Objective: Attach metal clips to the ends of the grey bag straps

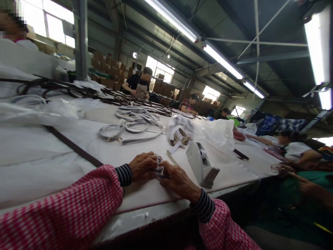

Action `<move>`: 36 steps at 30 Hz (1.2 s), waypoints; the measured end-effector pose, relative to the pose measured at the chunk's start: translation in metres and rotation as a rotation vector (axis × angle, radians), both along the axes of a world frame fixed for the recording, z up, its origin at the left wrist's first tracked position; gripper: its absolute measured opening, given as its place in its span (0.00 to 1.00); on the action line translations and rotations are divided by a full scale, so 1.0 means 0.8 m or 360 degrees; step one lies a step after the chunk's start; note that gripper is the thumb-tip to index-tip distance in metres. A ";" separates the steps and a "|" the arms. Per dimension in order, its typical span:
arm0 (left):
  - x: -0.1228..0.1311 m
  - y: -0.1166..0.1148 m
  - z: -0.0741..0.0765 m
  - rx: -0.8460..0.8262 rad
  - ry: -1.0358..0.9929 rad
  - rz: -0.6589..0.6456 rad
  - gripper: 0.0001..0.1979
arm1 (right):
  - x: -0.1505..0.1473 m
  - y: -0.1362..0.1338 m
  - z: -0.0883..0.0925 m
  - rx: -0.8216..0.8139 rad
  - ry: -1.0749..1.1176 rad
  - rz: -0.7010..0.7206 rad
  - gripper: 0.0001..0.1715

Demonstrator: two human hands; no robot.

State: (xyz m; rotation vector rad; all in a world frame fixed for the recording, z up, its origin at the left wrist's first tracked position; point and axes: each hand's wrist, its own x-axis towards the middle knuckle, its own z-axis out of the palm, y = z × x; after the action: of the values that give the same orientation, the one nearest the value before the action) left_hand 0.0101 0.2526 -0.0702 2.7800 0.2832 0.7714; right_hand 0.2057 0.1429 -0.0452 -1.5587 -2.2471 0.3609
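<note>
At the near edge of the white worktop (137, 199), the left hand (144, 166) and right hand (179, 180) are brought close together, their fingers closed on a small strap coil (158, 160). It looks greyish and glossy; the fingers cover much of it, so its full shape cannot be told.

Beyond the right hand, a crumpled clear plastic bag (179, 121) holds a bundle of flat tan strips (184, 139), bunched in loops at its mouth. A bigger translucent bag (220, 133) slumps beside it, its contents hard to make out. More loose clear film (57, 113) lies wrinkled on the left.

A pale, angular tape dispenser (196, 161) stands just right of the right hand, and a narrow pale strip (172, 158) lies between it and the fingers. Farther out are rounded loops of silvery wrapped straps (142, 139), then a tangled heap of dark straps (109, 99). One flat brown strap (75, 146) runs diagonally to the left sleeve, which hides its near end. Across the worktop stands a co-worker in an apron (142, 88), with stacked brown cartons (104, 67) behind.
</note>
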 end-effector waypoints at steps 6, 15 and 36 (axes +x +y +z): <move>0.002 0.000 0.001 -0.0116 -0.0003 -0.0087 0.13 | 0.004 0.009 -0.007 0.0440 -0.0672 0.0041 0.17; 0.004 0.007 -0.007 -0.0157 -0.0019 -0.0064 0.14 | 0.064 0.021 -0.003 -0.0012 0.0299 -0.0107 0.21; 0.001 0.008 0.016 -0.0963 -0.0175 0.0089 0.14 | 0.081 0.091 -0.015 -0.0100 0.0342 -0.0631 0.07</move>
State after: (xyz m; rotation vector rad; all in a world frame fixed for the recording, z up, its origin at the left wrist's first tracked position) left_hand 0.0111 0.2591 -0.0573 2.1632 0.4831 0.7034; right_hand 0.2703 0.2159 -0.0570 -1.8507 -1.7328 0.4604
